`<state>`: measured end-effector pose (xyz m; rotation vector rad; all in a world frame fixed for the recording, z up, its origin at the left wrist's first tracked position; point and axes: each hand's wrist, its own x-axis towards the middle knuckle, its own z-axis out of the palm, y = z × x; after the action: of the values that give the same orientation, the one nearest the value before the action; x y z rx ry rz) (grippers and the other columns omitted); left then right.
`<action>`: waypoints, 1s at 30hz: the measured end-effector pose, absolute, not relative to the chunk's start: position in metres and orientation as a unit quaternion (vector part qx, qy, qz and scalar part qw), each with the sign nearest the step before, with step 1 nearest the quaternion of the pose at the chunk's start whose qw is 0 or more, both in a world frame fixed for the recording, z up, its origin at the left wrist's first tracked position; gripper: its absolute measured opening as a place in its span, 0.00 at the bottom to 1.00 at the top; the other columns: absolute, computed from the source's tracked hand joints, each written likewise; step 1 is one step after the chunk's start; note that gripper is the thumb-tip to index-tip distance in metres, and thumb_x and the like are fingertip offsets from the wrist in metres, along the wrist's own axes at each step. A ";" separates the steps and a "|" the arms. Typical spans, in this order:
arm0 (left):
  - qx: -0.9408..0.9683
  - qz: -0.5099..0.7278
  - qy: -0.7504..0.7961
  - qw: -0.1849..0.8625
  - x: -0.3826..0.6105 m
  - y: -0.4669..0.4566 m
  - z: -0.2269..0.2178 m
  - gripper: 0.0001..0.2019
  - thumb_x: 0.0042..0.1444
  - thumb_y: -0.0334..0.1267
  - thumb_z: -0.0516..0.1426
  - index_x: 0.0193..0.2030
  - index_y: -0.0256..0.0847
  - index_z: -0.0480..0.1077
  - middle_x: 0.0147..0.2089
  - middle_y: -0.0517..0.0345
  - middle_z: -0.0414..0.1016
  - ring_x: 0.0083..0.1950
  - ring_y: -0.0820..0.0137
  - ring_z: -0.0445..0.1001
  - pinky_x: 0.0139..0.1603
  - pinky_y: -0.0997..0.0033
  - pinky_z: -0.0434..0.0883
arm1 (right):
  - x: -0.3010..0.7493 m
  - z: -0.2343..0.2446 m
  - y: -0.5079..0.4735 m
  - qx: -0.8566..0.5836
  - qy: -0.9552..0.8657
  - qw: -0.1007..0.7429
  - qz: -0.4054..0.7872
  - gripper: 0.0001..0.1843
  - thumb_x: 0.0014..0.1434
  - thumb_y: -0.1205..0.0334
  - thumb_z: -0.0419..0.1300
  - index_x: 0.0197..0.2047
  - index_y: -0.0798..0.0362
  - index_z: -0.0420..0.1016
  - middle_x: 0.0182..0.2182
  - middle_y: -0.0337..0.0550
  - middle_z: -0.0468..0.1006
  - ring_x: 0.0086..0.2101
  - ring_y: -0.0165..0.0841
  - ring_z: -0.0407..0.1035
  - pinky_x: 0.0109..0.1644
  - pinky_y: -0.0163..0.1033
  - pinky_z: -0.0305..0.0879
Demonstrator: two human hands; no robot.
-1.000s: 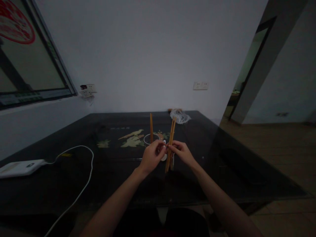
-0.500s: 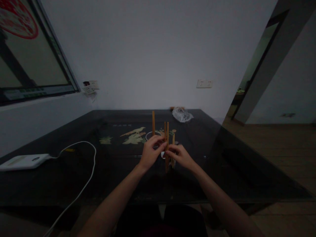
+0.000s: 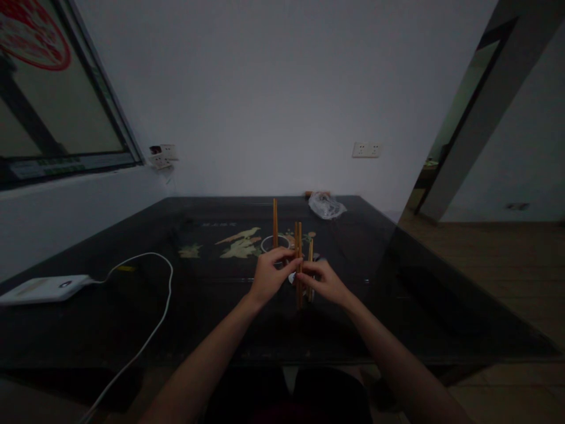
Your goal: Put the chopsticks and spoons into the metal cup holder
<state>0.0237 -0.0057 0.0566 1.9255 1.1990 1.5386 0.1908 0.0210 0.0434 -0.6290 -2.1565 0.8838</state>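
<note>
Between my two hands a pair of wooden chopsticks (image 3: 299, 238) stands upright, side by side, above the dark table. My left hand (image 3: 273, 272) pinches them from the left with thumb and fingers. From the right, my right hand (image 3: 324, 280) pinches the same pair slightly lower. Other chopsticks (image 3: 311, 250) show just behind my right hand, partly hidden by its fingers. Beyond my left hand is a round container with a pale rim (image 3: 262, 242), and more chopsticks (image 3: 275, 221) stand upright in it. A small white and dark item under my fingers is too hidden to name.
The black glossy table (image 3: 212, 330) bears a printed bird and flower picture. At left lies a white power bank (image 3: 48, 290) with a white cable (image 3: 170, 282). A clear plastic bag (image 3: 325, 206) lies near the wall. A dark flat object (image 3: 436, 294) rests at right.
Both hands keep their pinch on the upright chopsticks, which have dropped very slightly. More of the container's rim shows above my left hand.
</note>
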 end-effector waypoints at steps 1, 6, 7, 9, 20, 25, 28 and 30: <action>0.690 0.549 0.428 0.198 0.024 -0.006 0.057 0.10 0.52 0.42 0.60 0.33 0.37 0.75 0.31 0.55 0.75 0.33 0.71 0.72 0.36 0.72 0.70 | 0.191 0.043 0.021 -0.243 -0.836 0.355 0.340 0.19 0.60 0.49 0.53 0.31 0.55 0.75 0.23 0.40 0.73 0.27 0.31 0.67 0.30 0.33 0.60; 0.692 0.552 0.422 0.196 0.025 -0.008 0.060 0.09 0.52 0.41 0.59 0.32 0.36 0.75 0.31 0.55 0.75 0.33 0.70 0.72 0.36 0.73 0.70 | 0.193 0.044 0.022 -0.238 -0.839 0.351 0.343 0.17 0.59 0.50 0.55 0.31 0.55 0.75 0.24 0.41 0.75 0.27 0.32 0.68 0.32 0.34 0.61; 0.693 0.553 0.420 0.195 0.025 -0.009 0.060 0.08 0.52 0.40 0.59 0.32 0.36 0.74 0.31 0.55 0.75 0.33 0.71 0.72 0.36 0.73 0.70 | 0.193 0.044 0.022 -0.237 -0.839 0.349 0.344 0.17 0.59 0.51 0.55 0.31 0.55 0.75 0.24 0.41 0.74 0.27 0.32 0.68 0.31 0.33 0.61; 0.694 0.554 0.419 0.192 0.026 -0.010 0.062 0.08 0.52 0.39 0.60 0.31 0.36 0.74 0.30 0.56 0.75 0.32 0.71 0.73 0.35 0.73 0.70 | 0.193 0.045 0.021 -0.236 -0.839 0.344 0.349 0.16 0.59 0.51 0.55 0.30 0.55 0.75 0.23 0.40 0.74 0.26 0.31 0.68 0.30 0.33 0.61; 0.727 0.501 0.445 0.150 0.020 -0.018 0.077 0.06 0.52 0.37 0.59 0.30 0.37 0.74 0.31 0.57 0.77 0.33 0.70 0.74 0.35 0.73 0.70 | 0.192 0.039 0.024 -0.237 -0.823 0.343 0.385 0.18 0.58 0.49 0.56 0.31 0.56 0.76 0.24 0.41 0.75 0.26 0.31 0.69 0.29 0.32 0.63; 0.749 0.477 0.440 0.136 0.015 -0.028 0.087 0.05 0.53 0.36 0.59 0.29 0.38 0.74 0.30 0.57 0.78 0.33 0.70 0.75 0.36 0.72 0.70 | 0.186 0.037 0.022 -0.224 -0.792 0.342 0.454 0.18 0.55 0.48 0.59 0.30 0.55 0.76 0.24 0.40 0.76 0.25 0.31 0.70 0.28 0.33 0.66; 0.742 0.492 0.443 0.109 0.006 -0.032 0.096 0.05 0.52 0.37 0.60 0.29 0.38 0.74 0.30 0.57 0.77 0.32 0.70 0.74 0.35 0.72 0.70 | 0.179 0.037 0.023 -0.223 -0.747 0.370 0.506 0.16 0.51 0.49 0.63 0.33 0.54 0.76 0.28 0.40 0.76 0.26 0.31 0.71 0.30 0.34 0.68; 0.728 0.509 0.452 0.081 -0.003 -0.033 0.105 0.06 0.52 0.37 0.60 0.29 0.37 0.75 0.29 0.57 0.77 0.32 0.70 0.74 0.34 0.72 0.69 | 0.175 0.037 0.025 -0.225 -0.726 0.390 0.520 0.16 0.50 0.50 0.64 0.36 0.53 0.76 0.28 0.40 0.77 0.26 0.31 0.71 0.31 0.35 0.68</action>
<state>-0.0032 -0.0334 0.1051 2.1767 1.3505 1.5205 0.1751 0.0250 0.0367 -0.5727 -1.8446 1.3210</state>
